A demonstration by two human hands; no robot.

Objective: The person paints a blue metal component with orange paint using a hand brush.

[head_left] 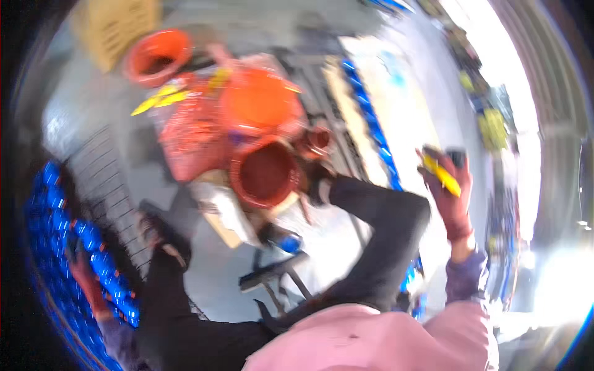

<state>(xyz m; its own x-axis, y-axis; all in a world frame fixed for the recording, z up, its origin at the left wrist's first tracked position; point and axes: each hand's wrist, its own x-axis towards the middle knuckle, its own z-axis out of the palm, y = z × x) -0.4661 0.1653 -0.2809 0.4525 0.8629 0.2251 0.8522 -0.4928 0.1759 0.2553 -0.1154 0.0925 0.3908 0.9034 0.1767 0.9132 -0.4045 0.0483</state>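
The picture is motion-blurred. My right hand (450,196), in a red glove with a purple sleeve, is raised at the right and closed around a yellow and black hand tool (440,170). My left hand (85,279), also in a red glove, reaches down at the lower left over a shiny blue ribbed surface (54,213). A small dark shape sits at its fingertips, and blur hides whether the hand grips it. My pink top (371,340) and black trouser legs (387,238) fill the lower middle.
Ahead lie an orange bucket (265,174) with its mouth toward me, another orange bucket (158,55) farther back, an orange lid (260,102) and a red mesh bag (192,139). A blue-edged white panel (383,105) runs at the right. A cardboard piece (114,25) is top left.
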